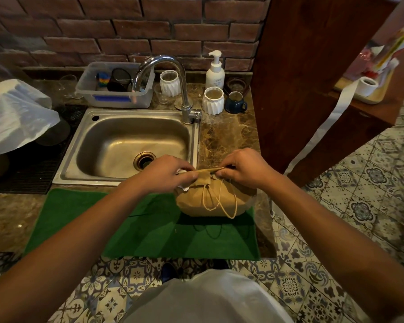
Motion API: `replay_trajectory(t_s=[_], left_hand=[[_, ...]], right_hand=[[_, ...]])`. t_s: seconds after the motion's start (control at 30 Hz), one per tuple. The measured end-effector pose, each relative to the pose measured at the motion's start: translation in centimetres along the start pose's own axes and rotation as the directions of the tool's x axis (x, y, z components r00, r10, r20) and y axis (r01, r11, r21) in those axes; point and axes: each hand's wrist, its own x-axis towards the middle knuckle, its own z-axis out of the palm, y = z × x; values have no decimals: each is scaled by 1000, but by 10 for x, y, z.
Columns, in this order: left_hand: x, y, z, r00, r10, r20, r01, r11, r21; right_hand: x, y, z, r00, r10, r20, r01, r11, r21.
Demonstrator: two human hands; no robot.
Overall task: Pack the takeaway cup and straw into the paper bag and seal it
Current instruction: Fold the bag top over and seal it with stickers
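Two hands (166,173) pinch paper bag (215,201) top; green mat (149,229), marble counter (229,136).

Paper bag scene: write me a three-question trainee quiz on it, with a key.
1. True or false: the paper bag stands in the sink.
2. Which hands pinch the bag's folded top edge? A) left only B) right only C) both
3. Fill in: the bag rests on a green ____.

Key:
1. False. It sits on the counter to the right of the sink, its twine handles hanging down the near side.
2. C. The left hand and the right hand each hold an end of the fold.
3. Mat, on the counter's near edge.
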Motion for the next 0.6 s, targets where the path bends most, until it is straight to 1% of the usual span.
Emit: replay_trajectory(t_s=[0.03,0.07,0.13,0.17,0.23,0.3,0.37,0.43,0.5,0.53,0.6], left_hand=[[5,6,-2,999,16,27,-15,999,-37],[11,12,-2,997,49,57,-47,998,-32],[24,24,0,987,125,102,-134,987,87],[28,28,2,986,135,101,-150,976,160],[32,29,4,990,133,56,-143,960,242],[32,27,6,988,157,10,-154,952,263],[32,27,8,984,177,-19,-166,950,265],[34,28,10,984,177,-33,-162,949,271],[35,27,11,985,165,-45,-149,957,250],[35,27,10,986,159,-49,-143,962,233],[35,27,10,987,151,-49,-136,965,225]], right_hand=[[0,-2,2,1000,-9,-7,9,1000,2],[1,-5,4,1000,-17,-13,17,1000,1],[2,-8,7,999,-17,-30,16,1000,-8],[1,-7,8,999,-7,-35,7,1000,-1],[-3,-3,6,1000,16,-14,-15,998,57],[-9,0,3,999,28,35,-33,988,150],[-12,1,-3,998,25,52,-34,982,185],[-11,4,-6,995,45,85,-59,985,165],[-9,6,-6,995,21,94,-30,995,94],[-9,7,-4,996,8,90,-13,998,56],[-10,10,-2,999,-15,35,16,1000,-11]])
